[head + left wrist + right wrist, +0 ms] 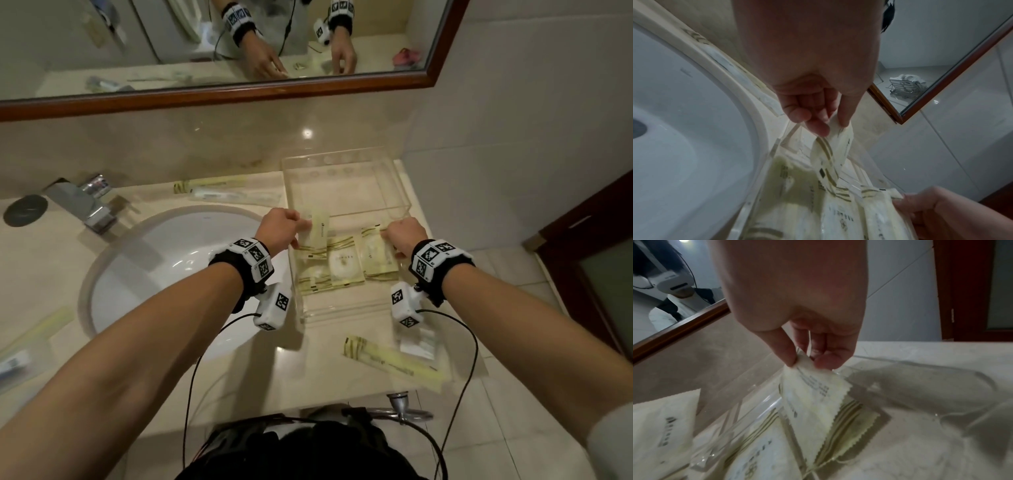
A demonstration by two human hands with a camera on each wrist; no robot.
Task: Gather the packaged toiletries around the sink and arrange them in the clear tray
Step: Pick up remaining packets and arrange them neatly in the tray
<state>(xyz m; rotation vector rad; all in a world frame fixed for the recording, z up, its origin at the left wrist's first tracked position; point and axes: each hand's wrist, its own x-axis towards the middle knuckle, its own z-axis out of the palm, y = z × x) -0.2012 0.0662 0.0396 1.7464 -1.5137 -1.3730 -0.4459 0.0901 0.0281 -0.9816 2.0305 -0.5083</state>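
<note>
Head view: left hand pinches a pale sachet by its top edge above the clear tray; right hand pinches a second sachet at the tray's opposite side. Between them lie flat packets. Outside the left hand sits the sink; behind it, long packets; nearer the person, a long packet.

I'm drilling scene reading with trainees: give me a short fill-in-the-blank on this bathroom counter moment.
1. Each hand pinches a ____ over the clear tray.
2. The left hand works on the tray's side nearer the ____.
3. The long striped packet by the counter's front edge lies ____ the tray.

Missing words: packet; sink; outside
</note>
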